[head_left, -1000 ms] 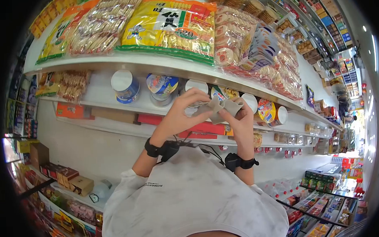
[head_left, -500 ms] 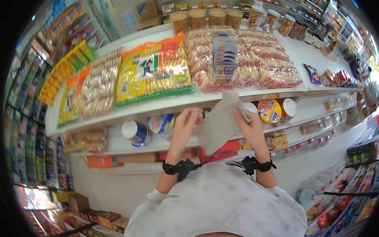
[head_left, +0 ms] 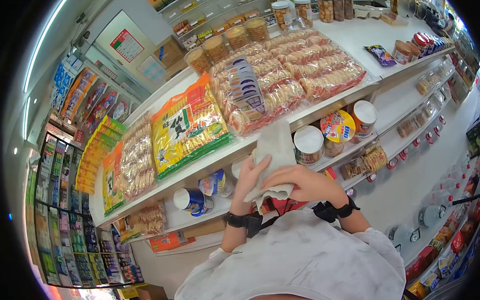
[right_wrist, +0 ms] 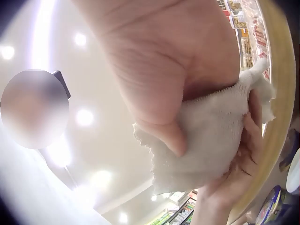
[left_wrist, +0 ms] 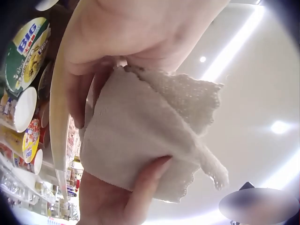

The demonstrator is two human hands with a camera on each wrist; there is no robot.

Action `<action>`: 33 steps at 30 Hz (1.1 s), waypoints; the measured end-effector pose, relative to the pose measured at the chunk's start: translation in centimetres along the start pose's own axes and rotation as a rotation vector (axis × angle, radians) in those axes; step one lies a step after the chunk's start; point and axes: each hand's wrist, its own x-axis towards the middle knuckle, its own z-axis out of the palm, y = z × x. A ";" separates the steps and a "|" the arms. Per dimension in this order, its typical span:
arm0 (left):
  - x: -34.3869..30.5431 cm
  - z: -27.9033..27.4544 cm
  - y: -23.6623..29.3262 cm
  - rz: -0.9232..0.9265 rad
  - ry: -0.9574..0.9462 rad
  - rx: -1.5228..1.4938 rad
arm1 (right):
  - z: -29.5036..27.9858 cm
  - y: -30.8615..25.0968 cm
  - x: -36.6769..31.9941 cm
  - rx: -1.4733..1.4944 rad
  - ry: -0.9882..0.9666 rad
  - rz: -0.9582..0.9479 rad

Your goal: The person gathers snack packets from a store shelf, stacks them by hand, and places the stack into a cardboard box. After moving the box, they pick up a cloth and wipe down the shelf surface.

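Observation:
A pale grey cloth [head_left: 274, 147] with ragged edges is folded between both hands, in front of the counter's edge. My left hand [head_left: 250, 176] grips its left side, thumb lying over the fabric. From the right, my right hand [head_left: 300, 183] holds the lower part with bent fingers across it. In the left wrist view the cloth [left_wrist: 136, 124] hangs in folds below the left hand [left_wrist: 136, 33], and the other hand's thumb presses on it. The right wrist view has the right thumb [right_wrist: 171, 140] flat on the cloth [right_wrist: 206, 145]; its other fingers are hidden behind the fabric.
On the counter [head_left: 349, 88] lie a yellow snack bag [head_left: 189, 122], clear packs of round crackers [head_left: 321, 65] and a stack of purple-and-white packets [head_left: 244, 86]. Instant noodle tubs [head_left: 308, 142] stand on the shelf below, close to the hands. Jars [head_left: 325, 8] line the back.
The cloth went from bunched up to spread out, then folded between the hands. Half a second ago the left hand was apart from it; now it grips it. The head view has turned.

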 end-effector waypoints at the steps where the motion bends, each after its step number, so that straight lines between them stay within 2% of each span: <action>1: -0.1 0.7 0.2 0.018 0.021 -0.027 | -0.3 -0.3 -0.3 0.012 -0.027 0.019; 4: -0.8 1.2 0.3 0.101 0.033 -0.041 | -0.5 -0.4 -0.8 0.032 0.039 0.108; 7: -2.6 0.3 -0.6 0.122 -0.028 -0.421 | 1.0 -0.6 0.1 0.019 0.480 0.093; 10: -4.7 0.2 0.6 0.019 -0.059 -0.779 | 1.0 0.1 1.6 -0.389 0.617 -0.039; 11: -5.4 -0.1 0.8 0.023 -0.092 -0.760 | 2.0 1.8 1.8 -0.291 0.663 -0.020; 13: -6.6 -1.6 0.2 0.198 -0.007 -0.159 | 4.2 1.9 2.8 0.128 0.738 0.172; 14: -7.0 -2.3 0.0 0.279 0.033 0.144 | 5.0 1.7 3.1 0.281 0.695 0.252; 15: -7.2 -2.6 0.5 0.212 0.086 0.171 | 5.7 1.5 3.3 0.428 0.660 0.340; 17: -7.1 -2.8 1.6 0.083 0.176 0.214 | 6.1 1.4 3.1 0.594 0.452 0.484; 20: -6.6 -2.8 3.1 0.453 0.240 0.471 | 7.5 2.2 3.1 0.500 0.418 0.446; 21: -6.2 -3.3 2.6 0.478 0.253 0.445 | 7.9 3.4 2.8 0.293 0.510 0.360; 24: -4.7 -4.4 1.8 0.514 0.270 0.346 | 6.4 2.9 2.2 -0.044 0.617 0.317; 25: -4.4 -4.3 2.7 0.505 0.253 0.300 | 5.5 2.6 2.8 0.024 0.693 0.248; 28: -3.3 -4.7 4.3 0.464 0.233 0.227 | 2.9 1.0 4.7 0.068 0.779 0.374; 31: -0.9 -4.4 5.3 0.501 0.278 0.232 | 0.1 3.9 6.2 -0.191 0.816 0.121; 33: 2.0 -3.6 5.8 0.603 0.301 0.262 | -1.2 6.2 7.9 -0.181 0.850 0.116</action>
